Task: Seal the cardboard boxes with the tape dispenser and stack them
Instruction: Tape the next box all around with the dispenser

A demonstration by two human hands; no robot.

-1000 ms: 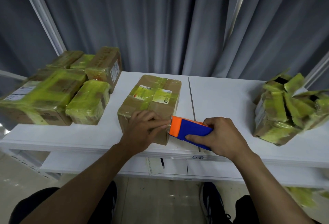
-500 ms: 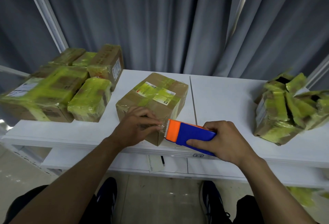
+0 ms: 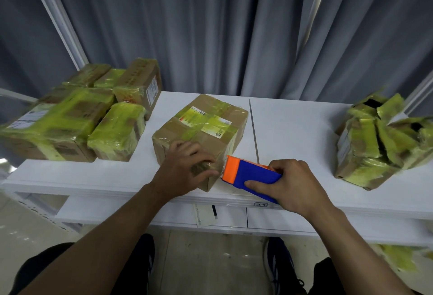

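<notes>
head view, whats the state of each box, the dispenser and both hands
middle box, closed, flat on the table, clear tape over its near corner
dispenser, held, orange end at that corner
left hand, fingers flat, presses on the middle box
right hand, grips the dispenser
left boxes, closed, wrapped in yellow-green tape
right box, flaps open and ragged

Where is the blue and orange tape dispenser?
Just right of centre in the head view, the tape dispenser sits in the right hand, its orange end at the near corner of the cardboard box under the left hand.
</notes>
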